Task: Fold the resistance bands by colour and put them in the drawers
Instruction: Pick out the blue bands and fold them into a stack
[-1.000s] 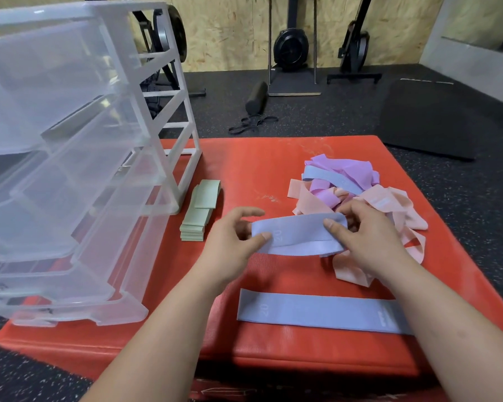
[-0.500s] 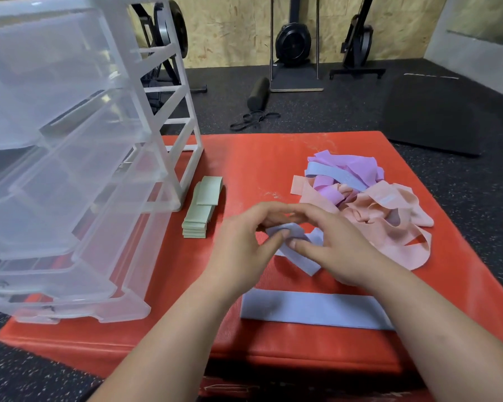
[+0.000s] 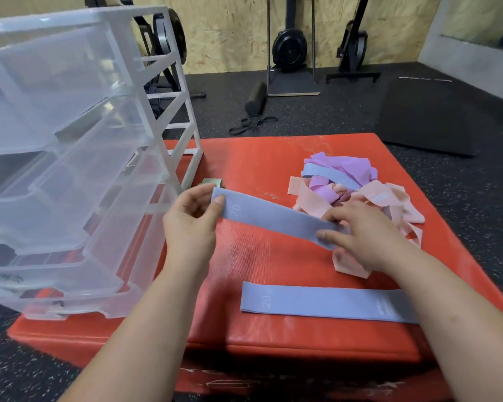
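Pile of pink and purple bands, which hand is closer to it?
Right. The right hand sits at the edge of the pile; the left hand holds the far end of the blue band by the drawers.

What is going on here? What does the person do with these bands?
A person holds one blue band stretched between both hands above the red mat: the left hand pinches one end, the right hand the other. A second blue band lies flat on the mat, nearer the person. A mixed heap of purple, pink and blue bands lies on the right. A clear drawer unit stands on the left, with green bands beside it, partly hidden.
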### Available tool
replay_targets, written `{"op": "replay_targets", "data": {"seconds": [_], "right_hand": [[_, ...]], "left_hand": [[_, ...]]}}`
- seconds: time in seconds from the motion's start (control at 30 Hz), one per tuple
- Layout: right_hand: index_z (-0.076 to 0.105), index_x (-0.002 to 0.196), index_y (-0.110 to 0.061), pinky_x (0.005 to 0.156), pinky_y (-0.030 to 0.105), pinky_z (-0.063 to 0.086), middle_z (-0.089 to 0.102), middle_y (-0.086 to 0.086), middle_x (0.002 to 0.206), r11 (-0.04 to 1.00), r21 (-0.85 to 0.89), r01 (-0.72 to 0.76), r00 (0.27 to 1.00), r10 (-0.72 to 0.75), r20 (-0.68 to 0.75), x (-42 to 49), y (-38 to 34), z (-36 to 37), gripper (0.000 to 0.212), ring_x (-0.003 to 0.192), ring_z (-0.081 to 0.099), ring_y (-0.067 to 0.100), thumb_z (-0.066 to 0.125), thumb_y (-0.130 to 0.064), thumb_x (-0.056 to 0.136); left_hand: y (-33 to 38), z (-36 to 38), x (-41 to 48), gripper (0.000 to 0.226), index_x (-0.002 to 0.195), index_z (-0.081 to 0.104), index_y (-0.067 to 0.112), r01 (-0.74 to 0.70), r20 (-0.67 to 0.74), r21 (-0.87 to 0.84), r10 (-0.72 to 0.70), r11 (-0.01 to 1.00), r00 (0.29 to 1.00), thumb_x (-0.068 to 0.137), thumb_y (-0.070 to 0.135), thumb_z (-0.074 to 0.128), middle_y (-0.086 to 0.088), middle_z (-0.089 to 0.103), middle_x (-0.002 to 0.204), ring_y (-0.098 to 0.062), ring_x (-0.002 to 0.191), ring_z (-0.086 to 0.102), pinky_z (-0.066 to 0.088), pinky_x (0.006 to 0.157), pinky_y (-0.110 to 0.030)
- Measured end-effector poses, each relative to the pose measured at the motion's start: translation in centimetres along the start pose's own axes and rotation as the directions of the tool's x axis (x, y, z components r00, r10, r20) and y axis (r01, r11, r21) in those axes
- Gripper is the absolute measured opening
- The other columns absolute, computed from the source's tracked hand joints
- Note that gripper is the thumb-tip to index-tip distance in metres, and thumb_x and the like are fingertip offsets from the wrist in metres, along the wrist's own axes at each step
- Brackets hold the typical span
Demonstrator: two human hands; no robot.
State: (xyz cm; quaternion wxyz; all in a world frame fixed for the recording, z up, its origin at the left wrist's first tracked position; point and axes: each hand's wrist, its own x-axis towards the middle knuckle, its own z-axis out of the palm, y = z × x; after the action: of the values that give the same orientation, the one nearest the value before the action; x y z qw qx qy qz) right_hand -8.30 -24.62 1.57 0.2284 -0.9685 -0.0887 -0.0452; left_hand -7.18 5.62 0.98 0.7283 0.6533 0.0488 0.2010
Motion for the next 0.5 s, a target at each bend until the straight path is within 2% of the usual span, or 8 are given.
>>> {"op": "replay_targets", "data": {"seconds": [0.07,0.17,0.27,0.37,0.43,0.5], "right_hand": [[0.070,0.087,-0.038,0.079,0.040,0.054,0.068,-0.011,0.087,0.993,0.114,-0.039,0.999,0.038,0.015,-0.8,0.3,-1.0,0.011,0.088,0.063,0.013,0.076,-0.047,0.089],[0.074,0.093,-0.034,0.076,0.041,0.058,0.074,-0.007,0.084,0.964,0.257,-0.068,0.998,0.062,0.034,-2.5,0.9,-2.2,0.011,0.079,0.072,0.018,0.079,-0.043,0.088],[0.078,0.094,-0.032,0.074,0.032,0.055,0.075,-0.014,0.086,0.944,0.320,-0.087,0.996,0.085,0.022,-4.8,1.5,-3.4,0.013,0.079,0.071,0.009,0.086,-0.034,0.084],[0.079,0.098,-0.034,0.072,0.024,0.056,0.078,-0.015,0.088,0.894,0.420,-0.155,0.987,0.157,0.030,-7.4,2.1,-4.1,0.019,0.079,0.073,0.006,0.088,-0.028,0.083],[0.080,0.100,-0.033,0.069,0.018,0.055,0.079,-0.010,0.090,0.847,0.495,-0.192,0.980,0.193,0.048,-9.0,2.8,-4.1,0.021,0.075,0.072,0.004,0.088,-0.021,0.084],[0.080,0.102,-0.031,0.065,0.019,0.054,0.076,-0.003,0.089,0.814,0.535,-0.228,0.969,0.242,0.044,-10.3,3.6,-3.9,0.023,0.066,0.066,0.003,0.088,-0.018,0.084]], "left_hand": [[0.2,-0.3,-0.3,0.020,0.116,0.076,0.016,0.012,0.010,-0.003,-0.012,1.000,1.000,0.097,0.009,0.077,-0.006,0.081,0.108,-0.019,0.100,0.075,0.060,0.090,-0.035],[0.2,-0.4,-1.0,0.019,0.114,0.077,0.016,0.051,0.023,0.000,-0.051,0.999,0.998,0.096,0.009,0.078,-0.006,0.081,0.105,-0.014,0.090,0.073,0.055,0.075,-0.026],[0.2,-0.5,-2.0,0.017,0.110,0.078,0.012,0.137,0.036,0.003,-0.137,0.991,0.990,0.094,0.005,0.078,-0.009,0.081,0.100,-0.013,0.084,0.072,0.055,0.068,-0.020],[0.2,-0.8,-3.1,0.013,0.103,0.076,0.008,0.224,0.063,0.027,-0.225,0.974,0.972,0.092,0.002,0.078,-0.007,0.079,0.092,-0.017,0.085,0.071,0.058,0.072,-0.027],[-0.3,-1.1,-3.8,0.013,0.102,0.075,0.005,0.279,0.085,0.051,-0.282,0.959,0.956,0.090,0.001,0.079,-0.011,0.076,0.094,-0.022,0.089,0.071,0.062,0.080,-0.036],[-0.6,-1.4,-4.6,0.013,0.100,0.075,0.004,0.294,0.096,0.115,-0.306,0.949,0.947,0.088,0.001,0.080,-0.017,0.075,0.097,-0.025,0.090,0.071,0.065,0.088,-0.046]]}}
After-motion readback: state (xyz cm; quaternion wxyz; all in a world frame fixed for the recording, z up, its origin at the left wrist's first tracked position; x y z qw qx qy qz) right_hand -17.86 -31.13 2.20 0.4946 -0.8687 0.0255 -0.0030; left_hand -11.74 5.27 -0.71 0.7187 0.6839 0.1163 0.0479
